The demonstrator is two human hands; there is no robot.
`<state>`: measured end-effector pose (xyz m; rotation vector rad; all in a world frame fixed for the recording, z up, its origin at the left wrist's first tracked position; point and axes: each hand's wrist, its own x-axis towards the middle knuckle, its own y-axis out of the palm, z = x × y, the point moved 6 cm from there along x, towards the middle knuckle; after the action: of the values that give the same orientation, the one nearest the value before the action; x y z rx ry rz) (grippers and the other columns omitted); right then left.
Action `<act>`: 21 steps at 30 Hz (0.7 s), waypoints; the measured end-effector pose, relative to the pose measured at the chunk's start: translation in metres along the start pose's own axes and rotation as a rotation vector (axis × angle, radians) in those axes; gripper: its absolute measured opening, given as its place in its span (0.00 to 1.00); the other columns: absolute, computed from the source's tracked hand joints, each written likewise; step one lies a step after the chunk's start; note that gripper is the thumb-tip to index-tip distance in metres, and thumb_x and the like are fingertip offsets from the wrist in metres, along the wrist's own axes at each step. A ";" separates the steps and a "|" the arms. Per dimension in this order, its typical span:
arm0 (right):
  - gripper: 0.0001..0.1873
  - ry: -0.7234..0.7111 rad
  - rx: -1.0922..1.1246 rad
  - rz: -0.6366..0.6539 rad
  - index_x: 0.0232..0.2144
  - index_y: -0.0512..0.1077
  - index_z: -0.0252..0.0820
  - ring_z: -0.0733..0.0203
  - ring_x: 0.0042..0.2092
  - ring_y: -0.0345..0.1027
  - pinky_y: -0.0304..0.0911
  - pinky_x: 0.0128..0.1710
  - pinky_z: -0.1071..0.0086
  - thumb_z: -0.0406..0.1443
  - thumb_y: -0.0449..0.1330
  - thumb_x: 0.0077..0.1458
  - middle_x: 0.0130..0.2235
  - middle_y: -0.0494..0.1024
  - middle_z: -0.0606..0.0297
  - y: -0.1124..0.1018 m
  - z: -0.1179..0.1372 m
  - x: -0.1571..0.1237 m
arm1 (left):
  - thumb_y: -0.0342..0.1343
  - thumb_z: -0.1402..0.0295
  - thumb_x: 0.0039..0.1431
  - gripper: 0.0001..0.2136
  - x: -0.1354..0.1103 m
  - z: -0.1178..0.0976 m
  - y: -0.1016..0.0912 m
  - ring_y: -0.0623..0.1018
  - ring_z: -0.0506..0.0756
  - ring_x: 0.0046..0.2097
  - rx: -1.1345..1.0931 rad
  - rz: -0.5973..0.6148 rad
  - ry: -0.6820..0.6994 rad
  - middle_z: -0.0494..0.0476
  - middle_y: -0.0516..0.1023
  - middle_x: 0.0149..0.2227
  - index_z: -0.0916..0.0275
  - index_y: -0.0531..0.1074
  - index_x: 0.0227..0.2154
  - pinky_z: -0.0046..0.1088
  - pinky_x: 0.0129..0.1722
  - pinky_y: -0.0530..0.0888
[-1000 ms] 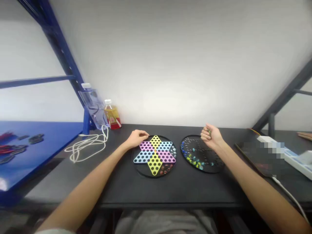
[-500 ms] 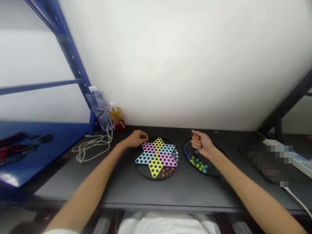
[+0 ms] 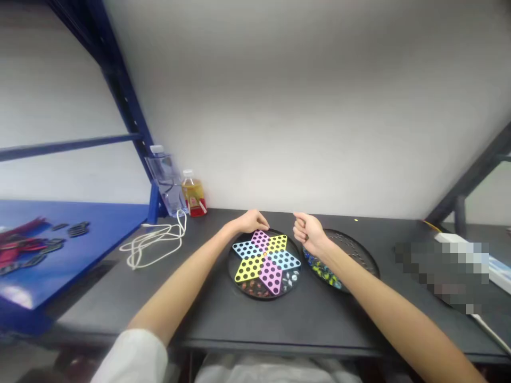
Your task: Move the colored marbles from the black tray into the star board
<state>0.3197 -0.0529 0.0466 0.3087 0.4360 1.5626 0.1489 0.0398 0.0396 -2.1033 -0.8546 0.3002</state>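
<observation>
Our hands have closed inward: our left hand (image 3: 251,221), fingers together, at the Chinese checkers board's (image 3: 270,275) far rim; our right hand (image 3: 309,232), fingers curled into a fist, just beside it.

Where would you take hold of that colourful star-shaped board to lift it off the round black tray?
Probably by two opposite tips, the pink ones, pinched from above. The star board looks thin and flat, and its narrow points stick out over the black tray, leaving gaps for fingers. The left hand sits by the far tip.

A loose white sleeve (image 3: 133,356) covers the upper left arm (image 3: 175,303); both forearms are bare; pale clothing (image 3: 275,369) shows below.
</observation>
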 end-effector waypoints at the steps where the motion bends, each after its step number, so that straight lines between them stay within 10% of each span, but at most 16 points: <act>1: 0.25 -0.003 -0.004 -0.011 0.14 0.47 0.44 0.73 0.13 0.39 0.34 0.12 0.74 0.38 0.59 0.51 0.10 0.46 0.78 0.002 -0.003 0.001 | 0.60 0.61 0.51 0.13 0.002 -0.003 0.003 0.79 0.57 0.36 0.001 -0.008 0.009 0.57 0.83 0.34 0.64 0.82 0.33 0.27 0.38 0.72; 13: 0.23 -0.004 -0.039 -0.059 0.14 0.52 0.44 0.73 0.12 0.42 0.35 0.12 0.74 0.39 0.60 0.50 0.10 0.49 0.78 0.013 -0.022 0.001 | 0.59 0.54 0.52 0.20 -0.073 0.018 -0.015 0.79 0.57 0.38 -0.058 -0.222 -0.143 0.58 0.82 0.37 0.64 0.79 0.42 0.30 0.40 0.73; 21: 0.23 -0.029 -0.082 -0.056 0.14 0.52 0.43 0.74 0.12 0.43 0.36 0.13 0.75 0.39 0.60 0.50 0.10 0.48 0.78 0.016 -0.023 -0.006 | 0.57 0.57 0.53 0.17 -0.070 0.019 -0.011 0.79 0.56 0.39 -0.059 -0.230 -0.111 0.58 0.82 0.39 0.63 0.79 0.41 0.30 0.41 0.74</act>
<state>0.2953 -0.0606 0.0338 0.2531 0.3544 1.5150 0.0826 0.0097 0.0308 -2.0326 -1.1726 0.2735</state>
